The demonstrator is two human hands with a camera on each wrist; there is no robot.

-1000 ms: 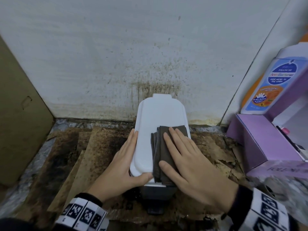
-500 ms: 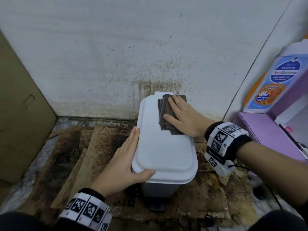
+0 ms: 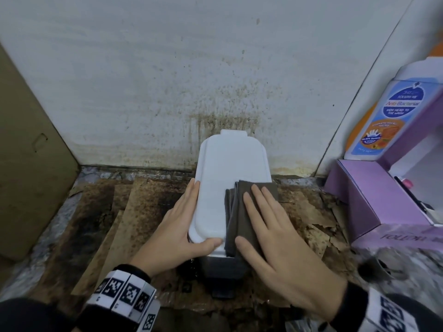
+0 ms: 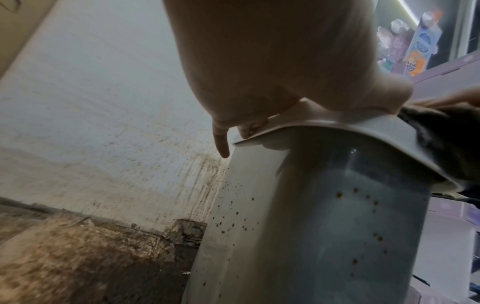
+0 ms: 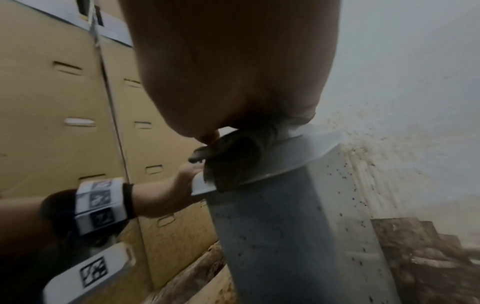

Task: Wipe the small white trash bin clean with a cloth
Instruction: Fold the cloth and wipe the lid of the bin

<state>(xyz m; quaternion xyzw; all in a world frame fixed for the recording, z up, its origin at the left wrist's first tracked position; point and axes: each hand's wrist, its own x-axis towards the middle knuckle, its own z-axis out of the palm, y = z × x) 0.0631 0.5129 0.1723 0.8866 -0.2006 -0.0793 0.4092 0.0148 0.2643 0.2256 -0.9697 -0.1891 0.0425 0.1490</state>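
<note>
The small white trash bin (image 3: 225,168) stands against the stained wall, lid closed, its grey body (image 4: 324,226) speckled with brown spots. A folded dark grey cloth (image 3: 236,212) lies on the near right part of the lid. My right hand (image 3: 268,226) presses flat on the cloth with straight fingers; the cloth (image 5: 233,156) hangs slightly over the lid's front edge. My left hand (image 3: 184,221) rests against the lid's left edge with straight fingers, thumb lying across the front corner. The left fingertips (image 4: 221,144) touch the lid rim (image 4: 337,127).
A brown cardboard box (image 3: 28,164) stands at the left. A purple box (image 3: 374,200) and a wash bottle (image 3: 388,111) are at the right. Stained cardboard sheets (image 3: 96,224) cover the floor. The bin's black pedal (image 3: 223,292) sticks out toward me.
My right hand slid the cloth to the lid's far end, then drew it back to the near right part. The left hand has stayed on the lid's left edge.
</note>
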